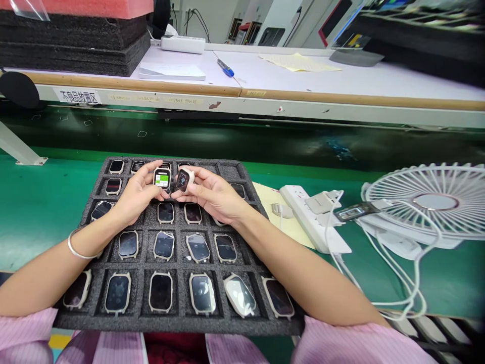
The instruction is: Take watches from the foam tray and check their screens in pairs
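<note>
A black foam tray (94, 318) with a grid of pockets lies in front of me on the green bench, and several strapless smartwatch bodies rest in it. My left hand (134, 194) is closed round one watch body with a lit green and white screen (162, 179). My right hand (214, 194) pinches a second watch body (184, 179) with a dark dial, tilted toward the first. Both hands hover over the tray's far rows. A silver bangle (78, 247) circles my left wrist.
A white power strip (308, 222) with plugs and white cables lies right of the tray, over a yellow sheet (271, 202). A white fan (435, 202) lies flat at the right. Behind, a white shelf holds black foam stacks (71, 45), papers and a blue pen (225, 67).
</note>
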`<state>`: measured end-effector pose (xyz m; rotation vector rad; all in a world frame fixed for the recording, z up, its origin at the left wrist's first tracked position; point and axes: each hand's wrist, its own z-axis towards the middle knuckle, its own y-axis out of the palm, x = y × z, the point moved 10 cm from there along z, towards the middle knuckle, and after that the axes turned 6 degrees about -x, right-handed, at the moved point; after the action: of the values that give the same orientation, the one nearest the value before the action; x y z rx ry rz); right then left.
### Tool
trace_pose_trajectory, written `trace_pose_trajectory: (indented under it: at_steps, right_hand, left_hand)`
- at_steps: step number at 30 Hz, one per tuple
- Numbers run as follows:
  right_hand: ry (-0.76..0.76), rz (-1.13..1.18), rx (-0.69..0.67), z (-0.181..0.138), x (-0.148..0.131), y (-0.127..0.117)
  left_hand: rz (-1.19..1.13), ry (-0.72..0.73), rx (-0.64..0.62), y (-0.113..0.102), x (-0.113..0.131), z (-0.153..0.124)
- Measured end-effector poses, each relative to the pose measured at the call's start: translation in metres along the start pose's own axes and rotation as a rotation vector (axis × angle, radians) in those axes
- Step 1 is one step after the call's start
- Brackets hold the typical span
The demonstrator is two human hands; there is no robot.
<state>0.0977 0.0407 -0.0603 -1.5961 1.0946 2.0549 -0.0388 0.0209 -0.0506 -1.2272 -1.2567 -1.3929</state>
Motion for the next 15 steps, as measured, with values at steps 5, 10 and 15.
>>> trace_pose_trajectory:
  at_steps: [5,10,15]
  right_hand:
    - [0.015,0.012,-0.03,0.001,0.0016,0.0024]
    - [-0.002,0.043,-0.085,0.0013,0.0,0.0076]
    - [-0.004,0.035,-0.119,0.0007,0.0012,0.0095]
  left_hand:
    - [0.014,0.001,0.001,0.0002,0.0003,-0.0004]
    - [-0.005,-0.018,-0.011,0.0021,0.0002,-0.0019]
    - [-0.045,-0.043,-0.023,0.0033,-0.0017,-0.0024]
